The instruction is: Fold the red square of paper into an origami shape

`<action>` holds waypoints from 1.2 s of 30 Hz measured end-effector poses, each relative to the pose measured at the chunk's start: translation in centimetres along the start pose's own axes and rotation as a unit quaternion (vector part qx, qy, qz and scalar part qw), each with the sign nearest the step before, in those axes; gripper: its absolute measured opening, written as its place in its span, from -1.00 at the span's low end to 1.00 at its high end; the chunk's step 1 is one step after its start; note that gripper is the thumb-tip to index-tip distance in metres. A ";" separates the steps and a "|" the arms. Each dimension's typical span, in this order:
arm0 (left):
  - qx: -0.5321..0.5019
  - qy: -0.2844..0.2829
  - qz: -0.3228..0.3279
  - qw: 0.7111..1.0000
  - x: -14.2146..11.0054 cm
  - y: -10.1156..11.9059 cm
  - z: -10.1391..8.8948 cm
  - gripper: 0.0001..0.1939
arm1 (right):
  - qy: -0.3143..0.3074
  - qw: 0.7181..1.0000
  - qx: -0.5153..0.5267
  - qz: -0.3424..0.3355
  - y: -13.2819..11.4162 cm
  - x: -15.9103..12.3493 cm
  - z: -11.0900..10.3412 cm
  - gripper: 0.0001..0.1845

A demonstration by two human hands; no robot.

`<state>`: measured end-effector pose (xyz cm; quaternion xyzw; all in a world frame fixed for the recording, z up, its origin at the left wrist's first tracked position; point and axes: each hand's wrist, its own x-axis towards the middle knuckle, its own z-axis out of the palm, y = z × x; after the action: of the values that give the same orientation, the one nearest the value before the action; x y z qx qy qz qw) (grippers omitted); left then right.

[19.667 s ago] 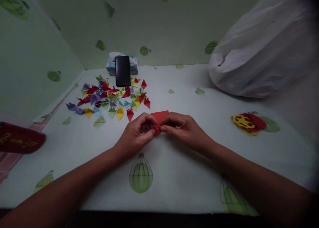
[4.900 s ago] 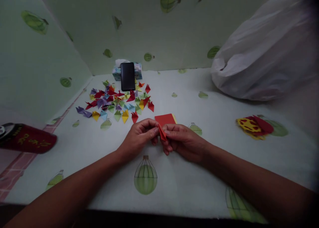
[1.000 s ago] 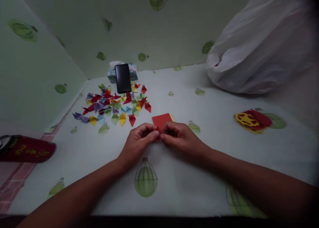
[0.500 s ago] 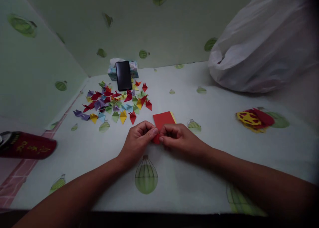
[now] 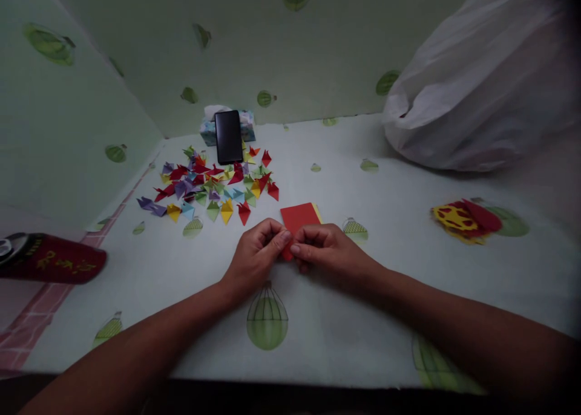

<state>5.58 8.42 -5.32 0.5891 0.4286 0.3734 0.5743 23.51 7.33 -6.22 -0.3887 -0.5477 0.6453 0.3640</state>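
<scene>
My left hand [image 5: 257, 253] and my right hand [image 5: 327, 253] meet at the middle of the table, fingers pinched together on a small folded red paper piece [image 5: 287, 253]. Only a sliver of that piece shows between the fingertips. Just beyond the hands lies a small stack of square paper sheets [image 5: 299, 214], red on top with a yellow edge showing. Further back on the left is a scattered pile of several folded paper pieces [image 5: 213, 184] in red, yellow, purple, blue and green.
A black phone [image 5: 228, 136] leans against a tissue box [image 5: 207, 129] at the back. A red can [image 5: 54, 261] lies on its side at the left edge. A large white plastic bag [image 5: 481, 88] fills the back right. A red-and-yellow paper cutout [image 5: 465, 217] lies at right.
Over the last second the hands stayed pinched on the red piece with only small finger shifts. About five seconds ago the piece stood up more visibly between the fingers.
</scene>
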 end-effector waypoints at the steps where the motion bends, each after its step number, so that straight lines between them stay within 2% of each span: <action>1: -0.013 -0.008 -0.006 1.000 0.0 -0.1 0.1 -0.72 | 0.011 1.000 -0.005 -0.009 -0.1 0.0 0.0 -0.70; 4: -0.052 -0.036 -0.032 0.997 0.2 -0.1 0.0 -0.73 | 0.042 0.999 -0.008 -0.031 -0.3 0.0 -0.1 -0.66; 6: -0.063 -0.053 -0.044 0.996 0.3 -0.1 -0.1 -0.74 | 0.043 0.999 0.003 -0.031 -0.3 0.0 -0.1 -0.62; 11: -0.036 -0.125 -0.068 0.989 0.5 0.0 -0.3 -0.75 | 0.038 0.999 -0.001 -0.016 -0.2 0.1 -0.6 -0.57; 13: -0.018 -0.138 -0.074 0.987 0.4 0.0 -0.3 -0.76 | 0.049 0.999 -0.020 -0.013 -0.3 0.2 -0.7 -0.58; 17: -0.011 -0.144 -0.087 0.986 0.3 0.2 -0.3 -0.76 | 0.086 0.994 -0.063 -0.036 -0.7 -0.1 -0.6 -0.61; 20: -0.025 -0.142 -0.096 0.985 0.2 0.5 -0.3 -0.74 | 0.100 0.992 -0.058 -0.048 -1.0 -0.4 -0.4 -0.60; 28: -0.034 -0.133 -0.098 0.986 0.1 0.2 -0.3 -0.79 | 0.006 1.000 -0.018 0.001 -0.6 0.0 -0.8 -0.56; 33: -0.026 -0.142 -0.083 0.986 0.1 0.5 -0.3 -0.79 | 0.048 0.997 -0.042 -0.034 -0.9 -0.1 -0.7 -0.56; 36: -0.036 -0.141 -0.077 0.986 0.1 0.6 -0.3 -0.77 | 0.064 0.997 -0.026 -0.024 -1.0 -0.2 -0.6 -0.56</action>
<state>5.36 8.61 -4.70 0.5799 0.3735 0.2561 0.6772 24.14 7.53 -5.31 -0.4252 -0.5492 0.5956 0.4034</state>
